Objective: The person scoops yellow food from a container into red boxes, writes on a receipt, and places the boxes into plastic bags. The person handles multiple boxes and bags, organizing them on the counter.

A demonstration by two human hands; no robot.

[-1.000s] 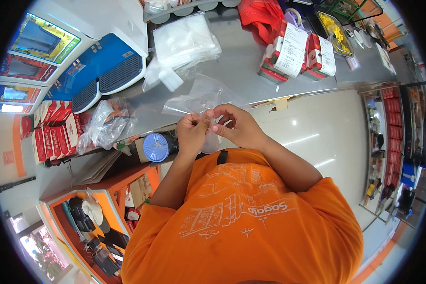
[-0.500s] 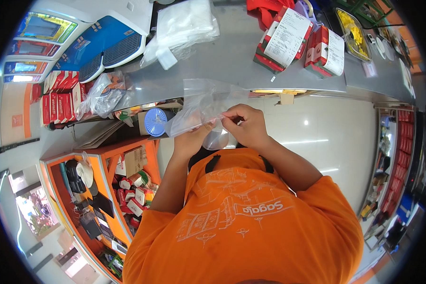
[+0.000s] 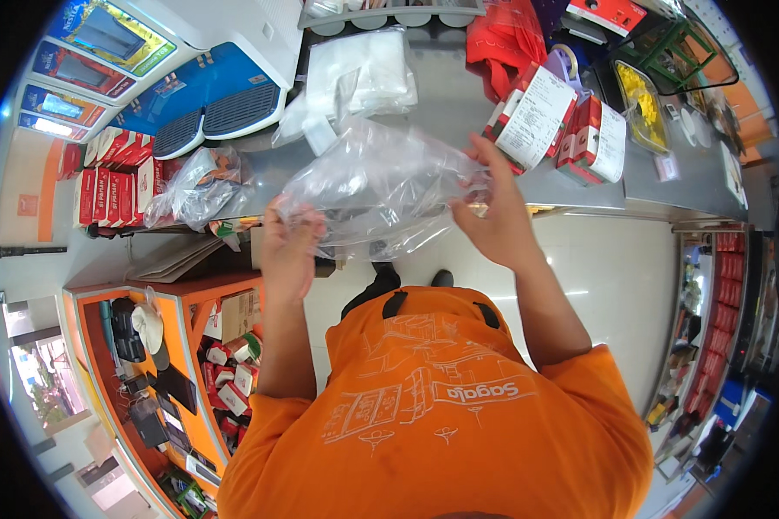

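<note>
A clear plastic bag (image 3: 381,177) is stretched wide between my two hands, above the front edge of the grey counter. My left hand (image 3: 287,246) grips its left side, fingers curled into the film. On the other side, my right hand (image 3: 499,212) holds the bag's right edge by the fingers and thumb, close to a red box with a white paper slip (image 3: 537,117). A second red box (image 3: 595,143) with a slip stands beside it. Behind the bag lies a pack of folded white plastic bags (image 3: 359,69).
Red small boxes (image 3: 104,197) and a crumpled clear bag (image 3: 201,186) sit at the counter's left, near a blue-and-white dispenser (image 3: 234,99). A tray of yellow items (image 3: 640,108) stands far right. An orange cabinet (image 3: 186,303) is at my left.
My hands were close together at the bag's edge; now they are apart and farther forward, with the bag spread open between them. The view has shifted slightly.
</note>
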